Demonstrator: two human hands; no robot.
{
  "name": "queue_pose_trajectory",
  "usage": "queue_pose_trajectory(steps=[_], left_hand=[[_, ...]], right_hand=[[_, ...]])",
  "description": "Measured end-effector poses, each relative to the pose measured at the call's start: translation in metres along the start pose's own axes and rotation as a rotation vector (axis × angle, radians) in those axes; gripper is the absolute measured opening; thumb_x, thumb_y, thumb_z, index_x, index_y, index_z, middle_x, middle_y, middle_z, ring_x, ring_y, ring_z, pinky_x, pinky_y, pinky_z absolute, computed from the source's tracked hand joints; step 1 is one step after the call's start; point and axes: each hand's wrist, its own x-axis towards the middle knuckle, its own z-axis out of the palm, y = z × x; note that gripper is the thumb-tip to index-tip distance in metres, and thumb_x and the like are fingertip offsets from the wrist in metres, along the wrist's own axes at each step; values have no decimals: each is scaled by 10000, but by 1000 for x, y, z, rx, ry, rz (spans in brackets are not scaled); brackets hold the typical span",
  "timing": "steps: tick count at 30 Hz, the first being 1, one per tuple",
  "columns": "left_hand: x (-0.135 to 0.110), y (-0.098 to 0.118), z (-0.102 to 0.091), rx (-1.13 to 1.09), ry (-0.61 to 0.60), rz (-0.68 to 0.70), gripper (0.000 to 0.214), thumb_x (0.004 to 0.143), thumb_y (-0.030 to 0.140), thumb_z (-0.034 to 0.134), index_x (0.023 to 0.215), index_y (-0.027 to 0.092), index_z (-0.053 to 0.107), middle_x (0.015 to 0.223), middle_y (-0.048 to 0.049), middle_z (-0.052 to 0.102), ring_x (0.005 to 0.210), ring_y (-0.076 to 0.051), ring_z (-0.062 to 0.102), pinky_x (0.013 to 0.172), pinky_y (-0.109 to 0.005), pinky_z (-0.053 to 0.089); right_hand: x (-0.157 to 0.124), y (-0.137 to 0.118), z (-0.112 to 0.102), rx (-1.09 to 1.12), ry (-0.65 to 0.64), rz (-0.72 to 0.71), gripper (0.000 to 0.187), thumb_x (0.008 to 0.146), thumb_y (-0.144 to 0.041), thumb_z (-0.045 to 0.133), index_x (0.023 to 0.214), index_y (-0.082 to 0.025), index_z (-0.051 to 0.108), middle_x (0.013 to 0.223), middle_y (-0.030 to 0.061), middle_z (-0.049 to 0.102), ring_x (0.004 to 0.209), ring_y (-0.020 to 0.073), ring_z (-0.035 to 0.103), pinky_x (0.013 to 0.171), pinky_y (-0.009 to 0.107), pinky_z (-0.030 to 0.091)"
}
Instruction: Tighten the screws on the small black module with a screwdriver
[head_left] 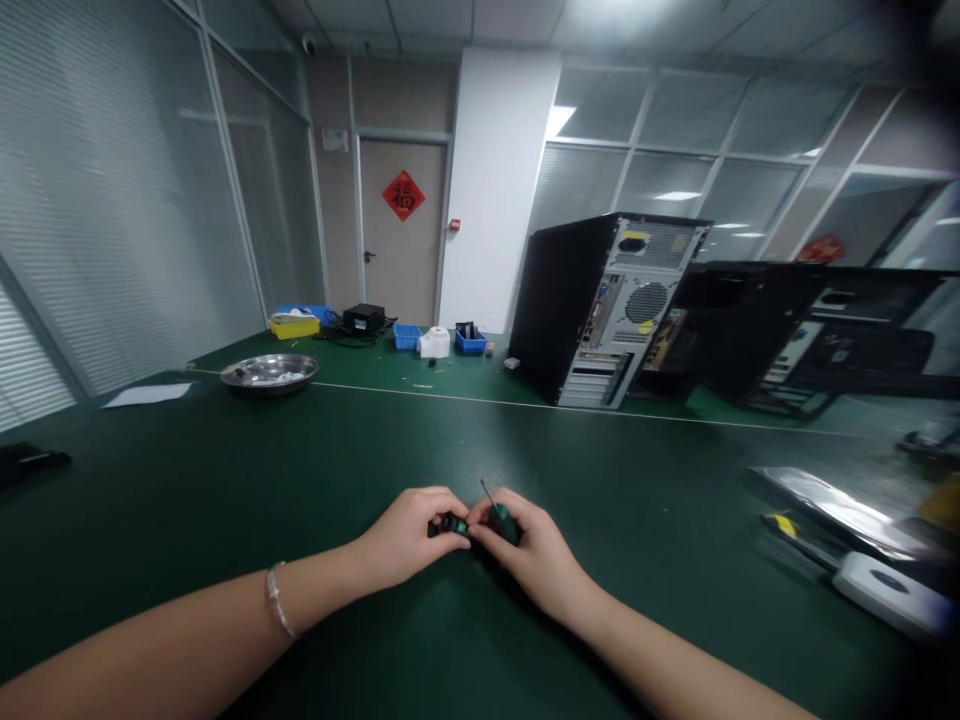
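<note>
My left hand [411,530] is closed around a small black-and-green part [453,525], held between thumb and fingers just above the green table [360,450]. Its exact kind is too small to make out. Beside it, my right hand [536,550] grips a screwdriver with a dark green handle [503,522]; the thin metal shaft points up and away from the part. The right thumb and fingertip meet at the part's right end, close to the left fingertips. Whether they pinch something tiny there I cannot tell.
A metal bowl [270,374] with small items sits at back left, near a white paper sheet [150,395]. Blue bins [470,343] line the far edge. A black computer tower [570,300] stands back right. At right lie a silver panel [832,510] and a white device [889,588].
</note>
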Motion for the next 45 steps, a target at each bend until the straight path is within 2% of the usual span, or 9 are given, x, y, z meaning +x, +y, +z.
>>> queue_pose_trajectory(steps=[3, 7, 10, 17, 24, 30, 37, 41, 45], left_hand=[[1, -3, 1, -60, 8, -30, 149, 752, 201, 697, 895, 162, 716, 808, -34, 637, 720, -156, 554, 667, -256, 429], [1, -9, 2, -329, 24, -65, 235, 748, 217, 698, 973, 147, 700, 964, -71, 631, 794, -163, 593, 739, -275, 483], [1, -9, 2, -428, 16, -89, 244, 778, 239, 668, 1000, 142, 695, 1038, -93, 631, 846, -176, 616, 785, -298, 493], [1, -7, 2, -486, -6, -127, 233, 801, 194, 613, 1018, 133, 671, 1017, -93, 690, 859, -179, 641, 801, -303, 488], [2, -8, 4, -421, 17, -181, 213, 735, 184, 635, 927, 102, 674, 777, -44, 655, 627, -122, 563, 614, -246, 440], [1, -4, 5, -427, 16, -187, 192, 722, 189, 649, 891, 102, 670, 691, -11, 606, 571, -104, 523, 552, -223, 386], [0, -1, 7, -523, 26, -170, 166, 722, 157, 648, 881, 115, 666, 869, -64, 663, 721, -152, 613, 675, -271, 467], [0, -4, 8, -548, 15, -170, 140, 732, 141, 643, 869, 125, 664, 825, -45, 664, 722, -150, 623, 693, -276, 479], [1, -4, 7, -626, -7, -145, 129, 756, 143, 628, 880, 136, 661, 896, -55, 677, 776, -150, 630, 751, -291, 492]], right_hand=[[0, 0, 1, -3, 14, 25, 41, 831, -226, 602, 822, -188, 616, 827, 4, 623, 791, 154, 575, 752, 264, 444], [0, 3, 3, 6, 44, 64, 100, 832, -259, 594, 888, -184, 560, 808, 0, 609, 750, 147, 558, 698, 250, 443], [0, 6, 4, 10, 54, 68, 135, 837, -274, 581, 933, -184, 550, 846, 11, 615, 754, 150, 556, 701, 255, 446], [0, 7, 3, -12, 19, 73, 178, 824, -267, 587, 987, -195, 582, 909, 28, 628, 794, 166, 564, 747, 278, 449], [0, 2, 2, -40, -1, 59, 163, 804, -231, 589, 961, -189, 600, 907, 30, 629, 822, 175, 575, 757, 279, 447], [0, -2, 2, -23, -22, 46, 142, 787, -194, 574, 927, -177, 586, 859, 22, 615, 786, 161, 563, 724, 262, 442], [-2, -5, 3, 15, -15, 40, 128, 764, -164, 562, 892, -171, 567, 826, 15, 594, 744, 143, 543, 682, 245, 434], [-3, -7, 4, 49, -21, 49, 123, 762, -165, 570, 885, -169, 571, 827, 18, 598, 745, 144, 550, 679, 245, 439], [-3, -6, 4, 68, -18, 69, 115, 783, -192, 587, 897, -171, 590, 841, 22, 621, 765, 152, 571, 702, 255, 451]])
